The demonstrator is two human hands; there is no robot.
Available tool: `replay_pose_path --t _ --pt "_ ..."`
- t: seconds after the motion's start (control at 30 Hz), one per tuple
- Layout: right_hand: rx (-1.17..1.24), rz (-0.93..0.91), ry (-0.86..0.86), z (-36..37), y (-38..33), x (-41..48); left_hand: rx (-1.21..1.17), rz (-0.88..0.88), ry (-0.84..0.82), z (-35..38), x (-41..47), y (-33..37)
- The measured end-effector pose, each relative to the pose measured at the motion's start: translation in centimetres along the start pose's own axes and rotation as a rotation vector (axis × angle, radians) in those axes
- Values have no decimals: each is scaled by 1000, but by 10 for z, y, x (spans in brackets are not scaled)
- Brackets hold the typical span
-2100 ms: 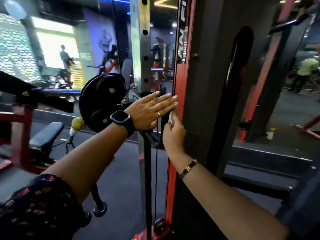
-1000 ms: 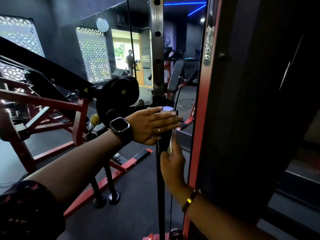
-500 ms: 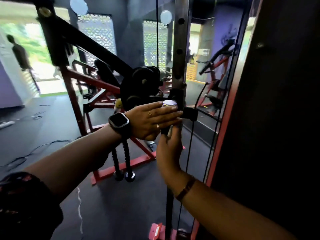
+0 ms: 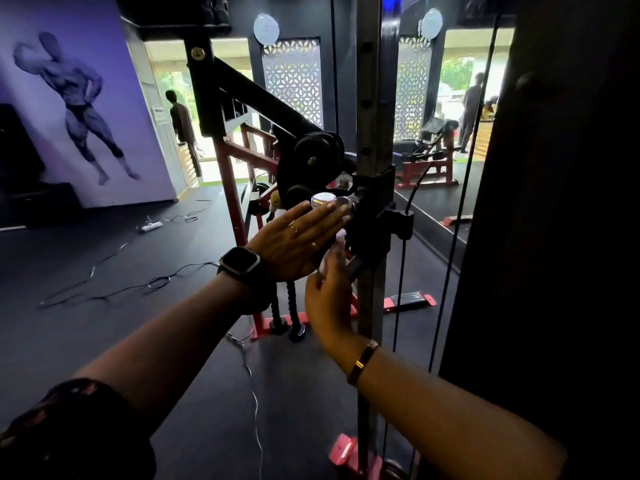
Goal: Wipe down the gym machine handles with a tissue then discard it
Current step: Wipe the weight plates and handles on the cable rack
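Note:
My left hand (image 4: 298,240) lies flat with straight fingers against the black pulley carriage (image 4: 375,209) of the cable machine, its fingertips by a shiny metal knob (image 4: 323,200). Just below it my right hand (image 4: 329,296) pinches a white tissue (image 4: 334,249) and presses it to the carriage beside the steel upright (image 4: 372,98). Most of the tissue is hidden behind my left hand. A black rope handle (image 4: 289,313) hangs under the pulley wheel (image 4: 313,161), behind my left wrist.
The machine's dark side panel (image 4: 554,237) fills the right. Cables (image 4: 398,306) run down beside the upright to a red base (image 4: 344,450). A red-framed machine (image 4: 235,202) stands behind. Wires (image 4: 114,289) trail over the black floor. A person (image 4: 181,123) stands in the far doorway.
My view has swung left around the upright. My left hand stays flat on the carriage, and my right hand has kept the tissue against it, just below.

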State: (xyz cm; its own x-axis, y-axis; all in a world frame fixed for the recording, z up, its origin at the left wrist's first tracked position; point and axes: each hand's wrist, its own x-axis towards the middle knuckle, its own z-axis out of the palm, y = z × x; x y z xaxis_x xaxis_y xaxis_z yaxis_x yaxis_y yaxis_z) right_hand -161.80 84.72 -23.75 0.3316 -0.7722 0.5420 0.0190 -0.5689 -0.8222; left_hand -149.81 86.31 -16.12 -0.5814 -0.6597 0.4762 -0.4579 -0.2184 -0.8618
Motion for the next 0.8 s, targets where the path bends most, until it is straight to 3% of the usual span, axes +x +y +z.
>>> replay_pose_path --t 0.17,0.4,0.53,0.67,0.73,0.8 --pt "-6 -33 -160 -23 43 -20 -79 -80 -47 -10 3 10" --pt "-509 -257 -392 -42 89 38 -109 -168 -106 -10 2 34" --pt "-361 -90 -287 -40 69 14 -121 -189 -67 -5 0 38" --pt "-103 176 -369 -42 46 33 -109 -198 -42 4 -2 42" --pt "-69 172 -375 -45 42 34 -109 -204 -22 8 -3 44" --pt "-181 27 -355 -46 45 21 -127 -224 3 9 -2 46"
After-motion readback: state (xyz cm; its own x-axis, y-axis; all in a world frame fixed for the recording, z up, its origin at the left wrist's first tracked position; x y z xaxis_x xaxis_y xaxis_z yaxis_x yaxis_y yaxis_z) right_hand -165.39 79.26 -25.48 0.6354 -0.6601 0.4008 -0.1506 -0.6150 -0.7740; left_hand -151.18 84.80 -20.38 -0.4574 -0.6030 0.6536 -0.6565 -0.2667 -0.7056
